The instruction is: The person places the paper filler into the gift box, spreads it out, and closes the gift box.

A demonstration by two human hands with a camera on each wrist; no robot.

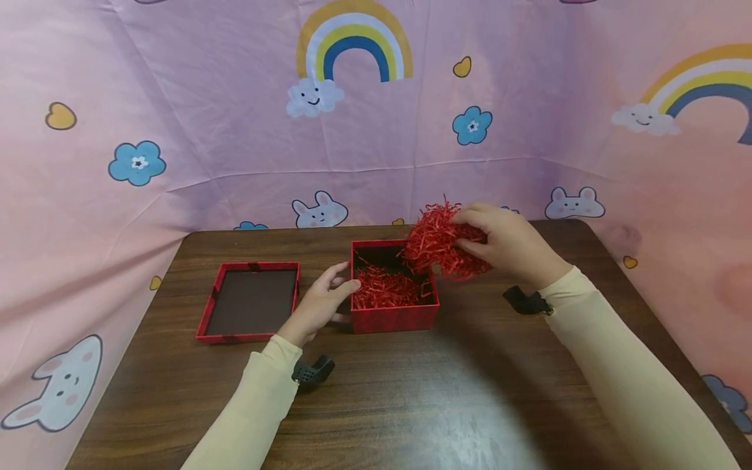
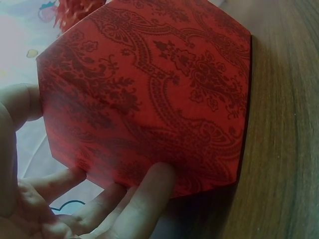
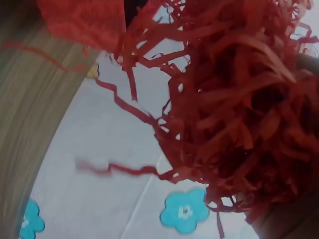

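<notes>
A red box point(image 1: 395, 319) with a dark paisley pattern stands uncovered on the wooden table. Red shredded paper point(image 1: 384, 290) lies inside it. At the box's left side is my left hand point(image 1: 320, 300), its thumb at the rim and its fingers against the patterned wall point(image 2: 149, 94). Above and right of the box, my right hand point(image 1: 508, 241) grips a big loose clump of red shredded paper point(image 1: 437, 241). Loose strands trail from this clump point(image 3: 239, 109) in the right wrist view, where the fingers are mostly hidden behind it.
A shallow red lid point(image 1: 252, 303) with a dark inside lies upturned on the table point(image 1: 376, 405), left of the box. A pink and lilac cloth point(image 1: 376, 143) printed with rainbows, flowers and rabbits hangs behind and beside the table.
</notes>
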